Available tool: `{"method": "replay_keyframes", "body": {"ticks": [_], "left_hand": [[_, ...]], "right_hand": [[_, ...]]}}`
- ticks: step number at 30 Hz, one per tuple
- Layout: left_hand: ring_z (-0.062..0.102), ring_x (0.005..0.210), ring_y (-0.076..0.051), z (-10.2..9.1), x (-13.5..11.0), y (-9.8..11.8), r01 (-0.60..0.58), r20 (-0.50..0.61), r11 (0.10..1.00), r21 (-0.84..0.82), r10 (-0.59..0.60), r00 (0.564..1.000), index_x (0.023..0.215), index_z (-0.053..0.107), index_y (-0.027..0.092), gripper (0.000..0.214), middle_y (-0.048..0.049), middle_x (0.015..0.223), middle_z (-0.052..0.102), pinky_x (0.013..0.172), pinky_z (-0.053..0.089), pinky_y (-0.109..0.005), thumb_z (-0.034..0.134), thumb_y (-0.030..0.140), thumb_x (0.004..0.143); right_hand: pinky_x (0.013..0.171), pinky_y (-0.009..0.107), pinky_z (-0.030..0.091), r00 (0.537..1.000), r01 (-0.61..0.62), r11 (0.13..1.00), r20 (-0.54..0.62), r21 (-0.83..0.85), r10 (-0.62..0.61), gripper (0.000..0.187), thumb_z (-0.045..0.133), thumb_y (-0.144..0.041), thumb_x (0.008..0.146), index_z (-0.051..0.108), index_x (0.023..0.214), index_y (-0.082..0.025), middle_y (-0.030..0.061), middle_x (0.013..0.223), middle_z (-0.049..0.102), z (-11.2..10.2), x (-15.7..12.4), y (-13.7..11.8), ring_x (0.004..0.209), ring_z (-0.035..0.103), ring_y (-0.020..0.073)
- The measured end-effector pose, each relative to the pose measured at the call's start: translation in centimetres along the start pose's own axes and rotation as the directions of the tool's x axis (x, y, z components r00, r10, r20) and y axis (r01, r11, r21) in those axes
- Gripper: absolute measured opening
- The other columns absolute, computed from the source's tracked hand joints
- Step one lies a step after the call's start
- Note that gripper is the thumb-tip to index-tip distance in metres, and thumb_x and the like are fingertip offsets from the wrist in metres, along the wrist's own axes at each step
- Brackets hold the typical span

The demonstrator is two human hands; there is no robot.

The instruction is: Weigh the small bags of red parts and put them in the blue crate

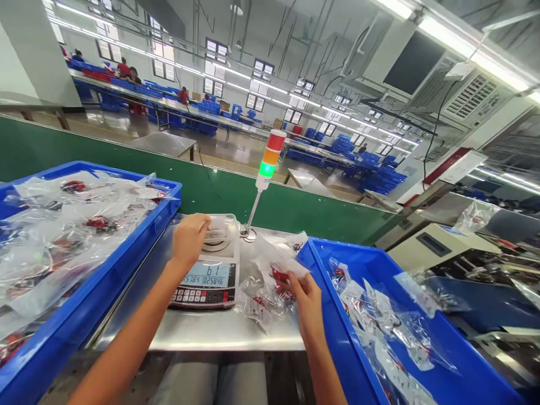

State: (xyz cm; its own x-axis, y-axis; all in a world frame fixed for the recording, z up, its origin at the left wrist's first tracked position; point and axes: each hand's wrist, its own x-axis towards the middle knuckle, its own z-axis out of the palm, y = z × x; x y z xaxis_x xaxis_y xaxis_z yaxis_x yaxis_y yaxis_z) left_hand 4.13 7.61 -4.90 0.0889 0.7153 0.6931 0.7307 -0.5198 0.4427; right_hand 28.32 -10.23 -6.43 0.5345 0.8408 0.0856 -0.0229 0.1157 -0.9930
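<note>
Weighing bagged parts looks to be the step in hand, judging by the scale (231, 269) on the metal counter (228, 332). The right hand (307, 295) has its fingers closed on a clear bag (276, 261) with red pieces inside, over the counter between the scale and the right blue bin (314, 256). The left hand (188, 241) is at the weighing pan (216, 246), its fingers drawn together by a clear piece (219, 229) there; whether they grip it I cannot tell. Figures show on the display (215, 274), and the signal tower (270, 153) behind glows green. The next move, I judge, calls for taking the left hand clear of the pan so the reading stays true, and parting the right hand's bag cleanly from its neighbours. Crumpled loose bags (257, 306) crowd the space beside the scale and could snag. Walls of the left blue bin (139, 247), well filled with similar bags, and of the right one, more thinly filled, hem the counter; a green partition (54, 143) stands behind.
</note>
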Motion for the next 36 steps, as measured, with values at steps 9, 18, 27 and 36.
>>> {"method": "replay_keyframes", "body": {"ticks": [9,18,27,36], "left_hand": [[0.073,0.085,-0.027,-9.9,-2.7,-2.4,0.193,-0.483,0.976,0.102,-0.121,0.867,0.095,0.072,0.013,0.028,-0.011,0.092,0.078,0.079,0.054,-0.036,0.057,0.037,0.095],[0.069,0.107,-0.031,-6.6,-20.8,-7.7,0.198,-0.134,0.964,0.176,-0.176,0.975,0.106,0.069,0.018,0.031,-0.0113,0.108,0.076,0.098,0.053,-0.048,0.041,0.027,0.098],[0.063,0.118,-0.028,-8.8,-21.2,-5.1,0.216,-0.094,0.971,0.103,-0.207,0.974,0.116,0.06,0.022,0.026,-0.0102,0.119,0.068,0.115,0.042,-0.049,0.043,0.027,0.097],[0.066,0.109,-0.023,-7.2,-11.1,0.8,0.089,-0.18,0.994,-0.059,-0.099,0.979,0.102,0.062,0.02,0.013,-0.0079,0.11,0.07,0.102,0.051,-0.04,0.05,0.024,0.098]], "right_hand": [[0.103,0.048,0.049,0.825,0.425,0.867,0.505,-0.26,-0.253,0.027,0.05,-0.022,0.081,0.071,0.098,-0.023,0.0067,0.135,0.067,11.9,10.6,0.2,0.136,0.05,0.0272],[0.112,0.057,0.037,0.864,0.502,0.524,0.415,-0.688,-0.285,0.033,0.053,-0.035,0.091,0.067,0.118,-0.024,0.0097,0.136,0.064,1.2,4.0,6.3,0.135,0.047,0.0332],[0.09,0.042,0.051,0.914,0.372,0.337,0.277,-0.865,-0.297,0.038,0.035,-0.025,0.091,0.063,0.115,-0.018,0.0136,0.118,0.069,-3.2,2.9,8.6,0.109,0.065,0.0296],[0.07,0.035,0.048,0.941,0.199,0.494,0.025,-0.847,-0.337,0.045,0.036,-0.057,0.094,0.065,0.096,-0.022,0.01,0.091,0.078,-4.8,2.9,2.8,0.08,0.074,0.0278]]}}
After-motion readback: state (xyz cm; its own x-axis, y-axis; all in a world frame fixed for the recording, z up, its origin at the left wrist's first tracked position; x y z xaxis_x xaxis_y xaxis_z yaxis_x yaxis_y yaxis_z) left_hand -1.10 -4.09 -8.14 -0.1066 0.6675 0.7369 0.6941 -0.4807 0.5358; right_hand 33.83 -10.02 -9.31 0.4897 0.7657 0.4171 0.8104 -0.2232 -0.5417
